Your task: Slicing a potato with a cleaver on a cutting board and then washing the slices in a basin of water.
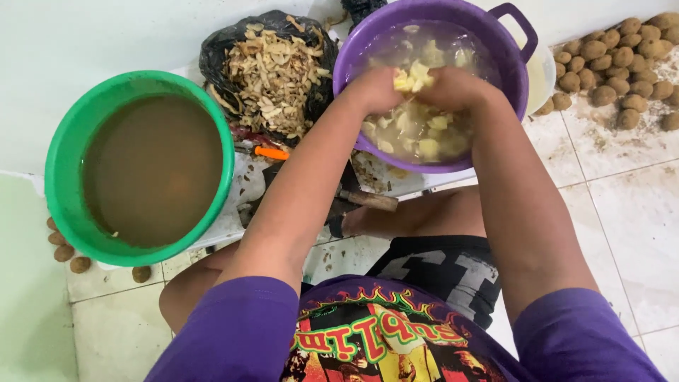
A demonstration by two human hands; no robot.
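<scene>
Potato pieces point(417, 131) lie in the water of the purple basin point(353, 53) far from me, and my left hand point(375, 90) and right hand point(453, 88), equally near, are cupped together, squeezing a yellow handful point(414, 76) just above them.

The green basin point(67, 152) and peel bag point(272, 71) block the left; bare tiles point(622, 212) lie open on the right.
</scene>
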